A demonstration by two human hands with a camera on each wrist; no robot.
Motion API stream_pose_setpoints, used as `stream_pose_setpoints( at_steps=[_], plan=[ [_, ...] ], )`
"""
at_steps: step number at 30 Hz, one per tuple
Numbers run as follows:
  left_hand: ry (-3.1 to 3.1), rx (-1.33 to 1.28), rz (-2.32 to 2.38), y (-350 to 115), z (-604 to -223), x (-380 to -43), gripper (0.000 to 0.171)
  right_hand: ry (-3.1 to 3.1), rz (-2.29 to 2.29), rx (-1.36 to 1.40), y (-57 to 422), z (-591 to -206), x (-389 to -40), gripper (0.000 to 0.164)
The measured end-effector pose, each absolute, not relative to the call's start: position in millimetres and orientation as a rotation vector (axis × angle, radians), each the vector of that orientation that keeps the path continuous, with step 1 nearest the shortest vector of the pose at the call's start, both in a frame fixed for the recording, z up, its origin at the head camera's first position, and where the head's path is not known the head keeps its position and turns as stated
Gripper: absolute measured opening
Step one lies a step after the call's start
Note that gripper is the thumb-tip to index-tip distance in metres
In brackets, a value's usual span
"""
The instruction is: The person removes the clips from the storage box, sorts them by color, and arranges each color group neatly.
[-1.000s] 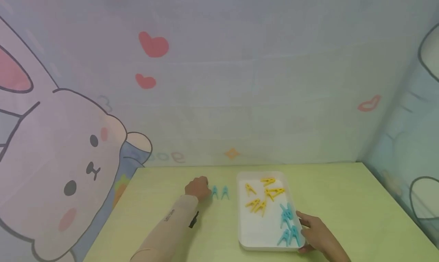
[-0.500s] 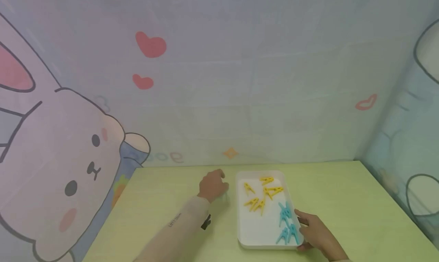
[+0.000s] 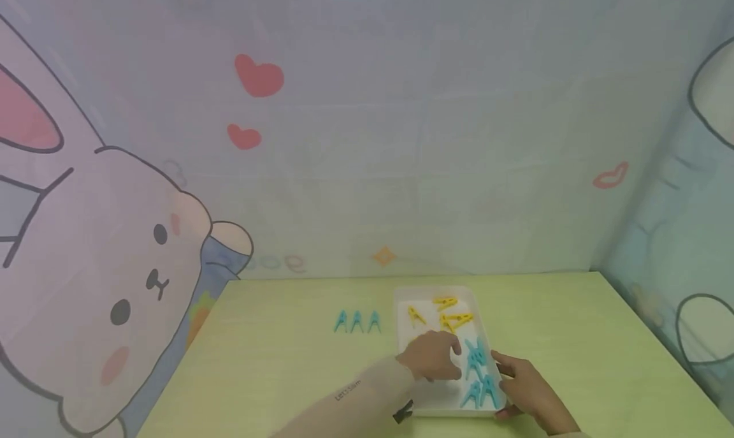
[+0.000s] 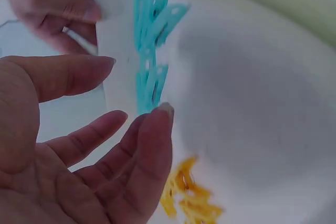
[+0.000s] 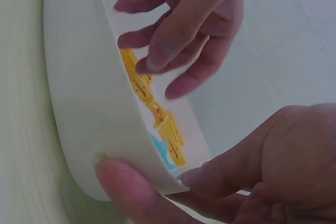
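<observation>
My left hand (image 3: 432, 355) hovers over the white plastic tray (image 3: 443, 400), with thumb and fingers spread apart and nothing between them. Just ahead of its fingertips, several blue clothespins (image 3: 487, 390) lie along the tray's right side, as the left wrist view also shows (image 4: 153, 19). At the tray's lower right corner, my right hand (image 3: 530, 390) grips the rim, its thumb and fingers on either side of the wall. Yellow clothespins (image 3: 457, 322) lie toward the tray's far end; the left hand covers some of them in the head view.
Left of the tray, three blue clothespins (image 3: 357, 321) stand side by side in a row on the green table (image 3: 275, 361). A wall cloth printed with a rabbit (image 3: 143, 285) hangs behind the table.
My left hand has left the third blue clothespin at the row's left end and moved right, over the tray. The right hand stays on the tray rim.
</observation>
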State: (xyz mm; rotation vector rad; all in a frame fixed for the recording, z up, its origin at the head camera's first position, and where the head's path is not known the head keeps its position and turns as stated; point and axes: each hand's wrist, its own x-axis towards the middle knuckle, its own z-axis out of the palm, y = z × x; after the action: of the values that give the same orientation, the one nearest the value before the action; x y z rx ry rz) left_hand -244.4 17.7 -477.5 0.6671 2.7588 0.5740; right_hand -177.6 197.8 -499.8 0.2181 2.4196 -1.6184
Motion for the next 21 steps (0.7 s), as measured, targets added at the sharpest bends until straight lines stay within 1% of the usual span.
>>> stream_pose_setpoints(
  at_steps=[5,10,21],
  plan=[
    [2.794,0.715,0.357,43,-492,-237,0.028,2.410,-1.646,0.204,200,-500,-177,0.059],
    [2.813,0.725,0.197,56,-504,-236,0.023,2.422,-1.632,0.194,202,-504,-178,0.059],
    [2.857,0.746,0.207,59,-511,-228,0.012,2.425,-1.627,0.192,203,-506,-180,0.060]
  ],
)
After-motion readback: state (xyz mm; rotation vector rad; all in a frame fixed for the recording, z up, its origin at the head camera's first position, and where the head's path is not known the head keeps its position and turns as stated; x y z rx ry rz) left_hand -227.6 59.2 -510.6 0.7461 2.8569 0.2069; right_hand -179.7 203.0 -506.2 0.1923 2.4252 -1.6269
